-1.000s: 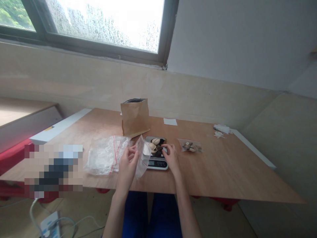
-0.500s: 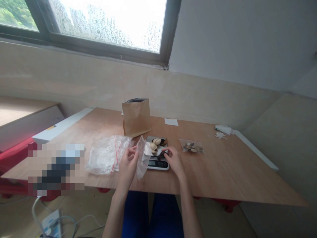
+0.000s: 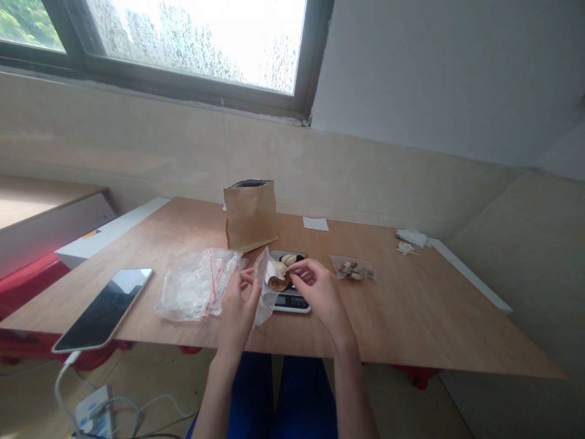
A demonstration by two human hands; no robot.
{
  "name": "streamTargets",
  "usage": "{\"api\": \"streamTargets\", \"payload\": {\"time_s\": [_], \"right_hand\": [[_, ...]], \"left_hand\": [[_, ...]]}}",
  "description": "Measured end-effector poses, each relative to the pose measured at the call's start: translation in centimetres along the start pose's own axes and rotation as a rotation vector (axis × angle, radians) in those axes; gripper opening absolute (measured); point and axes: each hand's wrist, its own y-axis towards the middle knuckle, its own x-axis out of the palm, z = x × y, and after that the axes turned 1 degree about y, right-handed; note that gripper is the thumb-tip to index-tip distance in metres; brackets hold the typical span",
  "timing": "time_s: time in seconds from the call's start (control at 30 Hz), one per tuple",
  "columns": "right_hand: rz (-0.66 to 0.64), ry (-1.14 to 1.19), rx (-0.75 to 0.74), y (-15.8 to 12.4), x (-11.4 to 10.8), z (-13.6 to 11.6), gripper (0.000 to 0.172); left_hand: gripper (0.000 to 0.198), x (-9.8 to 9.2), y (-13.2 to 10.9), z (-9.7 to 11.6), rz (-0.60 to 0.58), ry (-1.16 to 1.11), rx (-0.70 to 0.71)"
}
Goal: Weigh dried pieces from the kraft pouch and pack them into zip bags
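Note:
My left hand (image 3: 238, 299) pinches a small clear zip bag (image 3: 264, 311), held upright at the left side of a kitchen scale (image 3: 299, 303). Something white, like a slip of paper, shows in the bag. In the fingertips of my right hand (image 3: 315, 281) is a curved dark-brown dried piece (image 3: 278, 283), right at the bag's mouth. I cannot tell whether it is inside the bag. Behind it, cream-coloured shell-like pieces (image 3: 287, 259) lie on the scale's plate, partly hidden by my right hand.
Left of my hands lies a pile of clear zip bags (image 3: 192, 286); a phone (image 3: 105, 311) with a cable is farther left. An open brown paper pouch (image 3: 251, 216) stands behind. A filled small bag (image 3: 353, 269) is on the right, a white card (image 3: 315, 224) at the back, crumpled tissue (image 3: 414, 238) far right.
My right hand has lifted a dark piece from the scale and moved it left to the bag's mouth. My left hand keeps hold of the bag in nearly the same place.

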Motion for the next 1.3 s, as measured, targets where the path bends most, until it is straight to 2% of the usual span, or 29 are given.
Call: {"api": "streamTargets", "payload": {"time_s": [0.07, 0.2, 0.27, 0.37, 0.47, 0.6, 0.73, 0.9, 1.0, 1.07, 1.17, 1.3], "right_hand": [[-0.011, -0.019, 0.011, 0.0, 0.7, -0.6, 0.01], [-0.134, -0.006, 0.017, 0.1, 1.6, -1.0, 0.014], [-0.083, -0.002, -0.023, 0.5, 1.7, -0.3, 0.015], [0.118, -0.083, -0.095, 1.8, 1.9, 2.3, 0.02], [0.208, -0.235, -0.104, 3.3, 2.0, 6.3, 0.025], [0.195, -0.363, -0.074, 4.3, 2.2, 10.7, 0.038], [0.162, -0.362, -0.095, 4.3, 2.2, 12.0, 0.034], [0.231, -0.275, -0.077, 3.9, 2.0, 11.2, 0.03], [0.315, -0.087, -0.056, 3.4, 2.0, 9.4, 0.036], [0.312, 0.061, -0.062, 2.8, 1.9, 7.5, 0.042], [0.166, 0.118, -0.125, 1.6, 1.7, 4.3, 0.051], [-0.086, 0.024, -0.188, 0.0, 1.4, 1.1, 0.052]], "left_hand": [[0.018, 0.0, 0.0, 0.1, 0.013, 0.014, 0.039], [0.018, 0.0, -0.1, 0.1, 0.01, 0.014, 0.043], [0.019, -0.1, -0.1, 0.0, 0.009, 0.003, 0.032], [0.02, -0.3, -0.1, -0.1, 0.01, -0.031, 0.012], [0.023, -0.6, -0.1, 0.1, 0.025, -0.063, -0.011], [0.023, -0.9, -0.2, 0.5, 0.055, -0.102, -0.01], [0.022, -1.0, -0.3, 0.7, 0.068, -0.13, 0.001], [0.022, -1.0, -0.4, 0.8, 0.051, -0.177, -0.014], [0.022, -1.0, -0.4, 0.7, 0.068, -0.149, -0.011], [0.022, -0.8, -0.4, 0.5, 0.068, -0.138, -0.01], [0.022, -0.6, -0.2, 0.1, 0.053, -0.119, -0.003], [0.022, -0.5, -0.1, -0.2, 0.05, -0.091, 0.012]]}}
